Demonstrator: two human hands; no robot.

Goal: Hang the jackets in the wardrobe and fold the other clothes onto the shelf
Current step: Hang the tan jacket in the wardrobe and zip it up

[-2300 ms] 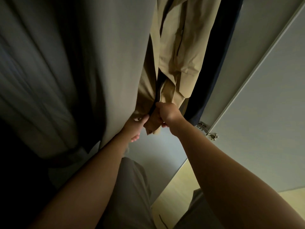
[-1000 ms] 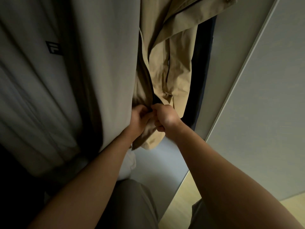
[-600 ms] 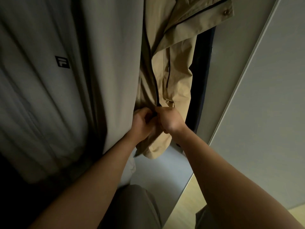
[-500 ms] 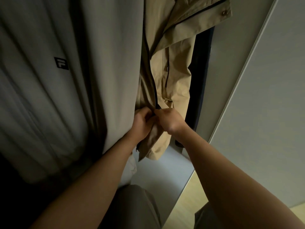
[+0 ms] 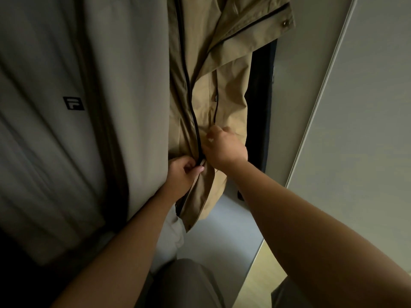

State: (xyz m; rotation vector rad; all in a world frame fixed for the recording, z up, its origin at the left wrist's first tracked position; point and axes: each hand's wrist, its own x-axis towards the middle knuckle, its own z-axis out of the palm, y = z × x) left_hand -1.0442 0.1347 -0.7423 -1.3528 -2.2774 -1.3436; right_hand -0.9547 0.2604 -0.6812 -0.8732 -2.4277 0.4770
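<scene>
A tan jacket (image 5: 224,85) with a dark front zip hangs inside the wardrobe, its collar flap spread at the top right. My left hand (image 5: 181,173) pinches the lower left front edge of the jacket beside the zip. My right hand (image 5: 224,146) grips the right front edge just above it, fingers curled at the zip line. The two hands sit close together. The jacket's hem hangs loose below them.
A pale grey garment (image 5: 124,96) with a small black logo hangs to the left, touching the tan jacket. A dark garment (image 5: 260,103) hangs behind on the right. The grey wardrobe door (image 5: 360,130) stands at the right, with wood floor (image 5: 264,274) below.
The zip line above my hands now looks joined. My right hand has risen a little along the zip, while my left stays at the lower edge. The view has tilted upward.
</scene>
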